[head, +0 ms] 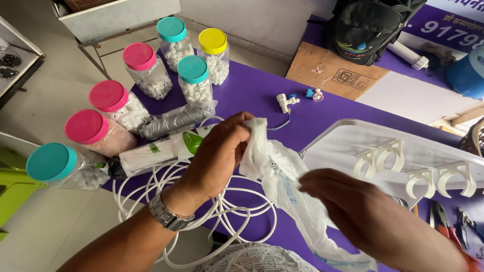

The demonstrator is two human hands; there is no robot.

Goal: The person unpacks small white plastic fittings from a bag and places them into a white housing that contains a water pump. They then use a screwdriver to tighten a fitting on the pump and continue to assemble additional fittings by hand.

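My left hand [218, 156] grips the upper end of a crumpled white plastic bag [282, 184] above the purple table [262, 95]. My right hand [363, 211] pinches the same bag lower down, toward its right side. The bag hangs between both hands and trails to the bottom edge of the view. A steel watch [166, 214] sits on my left wrist. Under my hands lies a coil of white tubing [227, 211].
Several clear jars with pink, teal and yellow lids [146, 68] stand at the left. Wrapped filter cartridges [166, 148] lie beside them. A white panel with clips [403, 161] is at right, pliers [443, 221] near it. Small white fittings [286, 102], cardboard [333, 70] and a black backpack [368, 27] sit behind.
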